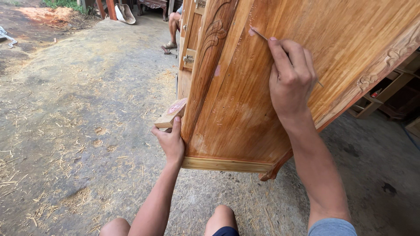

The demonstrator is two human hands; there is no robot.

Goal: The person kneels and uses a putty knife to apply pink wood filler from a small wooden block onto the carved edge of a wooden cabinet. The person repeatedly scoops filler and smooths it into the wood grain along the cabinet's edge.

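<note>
A tall orange-brown wooden cabinet (245, 105) with carved trim fills the upper right. My right hand (291, 78) presses on its side panel and grips a thin metal tool (260, 34) whose tip touches a pinkish filler spot on the wood. My left hand (169, 142) holds a small wooden block (171, 114) smeared with pink filler, close against the cabinet's carved front corner near its base. My knees show at the bottom edge.
The concrete ground (87, 109) is strewn with wood shavings. Another person's leg and sandalled foot (171, 30) show behind the cabinet. More wooden furniture (385, 89) stands at the right; a carved piece (151, 4) stands far back.
</note>
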